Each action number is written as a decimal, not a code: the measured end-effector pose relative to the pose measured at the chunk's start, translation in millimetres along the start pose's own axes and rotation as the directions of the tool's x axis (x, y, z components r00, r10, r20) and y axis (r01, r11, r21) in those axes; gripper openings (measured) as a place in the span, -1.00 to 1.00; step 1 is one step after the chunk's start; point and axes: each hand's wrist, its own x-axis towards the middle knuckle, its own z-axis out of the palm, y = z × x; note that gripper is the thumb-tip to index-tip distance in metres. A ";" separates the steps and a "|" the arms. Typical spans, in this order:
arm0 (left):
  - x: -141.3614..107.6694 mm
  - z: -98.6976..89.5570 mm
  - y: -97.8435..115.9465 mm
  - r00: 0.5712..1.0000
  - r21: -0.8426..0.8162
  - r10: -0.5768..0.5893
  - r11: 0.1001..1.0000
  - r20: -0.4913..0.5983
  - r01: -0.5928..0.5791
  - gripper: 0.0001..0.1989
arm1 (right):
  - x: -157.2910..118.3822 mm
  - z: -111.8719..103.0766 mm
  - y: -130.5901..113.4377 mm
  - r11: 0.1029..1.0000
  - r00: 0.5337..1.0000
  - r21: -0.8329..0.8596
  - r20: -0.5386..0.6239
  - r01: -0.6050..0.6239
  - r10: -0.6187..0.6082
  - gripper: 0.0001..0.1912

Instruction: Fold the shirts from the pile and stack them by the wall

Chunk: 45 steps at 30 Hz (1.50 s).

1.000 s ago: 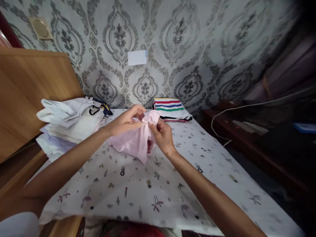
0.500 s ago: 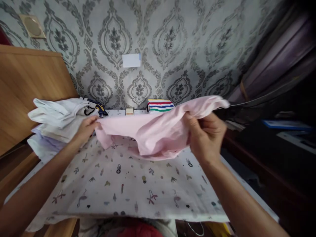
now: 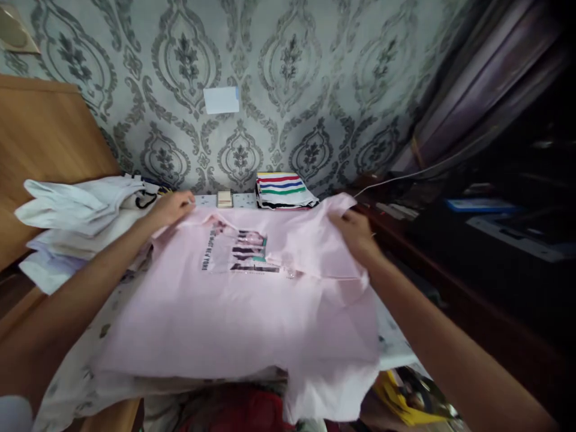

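Observation:
A pink T-shirt [image 3: 216,318] with a dark printed picture and lettering is spread over the patterned white cloth [image 3: 96,342] on the table, its near edge and one sleeve hanging over the front. My left hand [image 3: 173,209] pinches the shirt's far left edge. At the far right edge, my right hand [image 3: 353,231] grips the fabric with its fingers closed. The shirt is a little wrinkled on the right and hides most of the table top.
White and lilac clothes [image 3: 81,210] are piled at the left by a wooden panel [image 3: 40,144]. A folded striped cloth [image 3: 283,187] and small box [image 3: 224,198] lie by the wall. Dark furniture stands right; a yellow bag [image 3: 400,402] is below.
The pink shirt has opened out from a bunched strip into a broad sheet reaching over the table's front edge, showing its print. Both hands still hold it. The view has shifted slightly right.

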 end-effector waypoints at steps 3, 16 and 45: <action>-22.9 49.4 -19.7 0.991 0.137 -0.029 0.990 0.129 0.011 -0.66 | -27.9 22.8 46.0 0.944 0.997 -0.328 0.074 0.030 -0.006 -0.53; -85.6 67.4 -43.8 0.966 0.182 0.048 0.979 0.254 -0.096 -0.66 | -91.3 16.8 20.9 0.628 0.682 -0.474 0.721 0.617 -0.126 -0.77; 55.0 87.0 -117.2 0.986 0.228 -0.165 0.961 0.011 0.158 -0.61 | 164.4 130.0 18.7 0.952 0.983 -0.293 0.181 0.086 -0.033 -0.41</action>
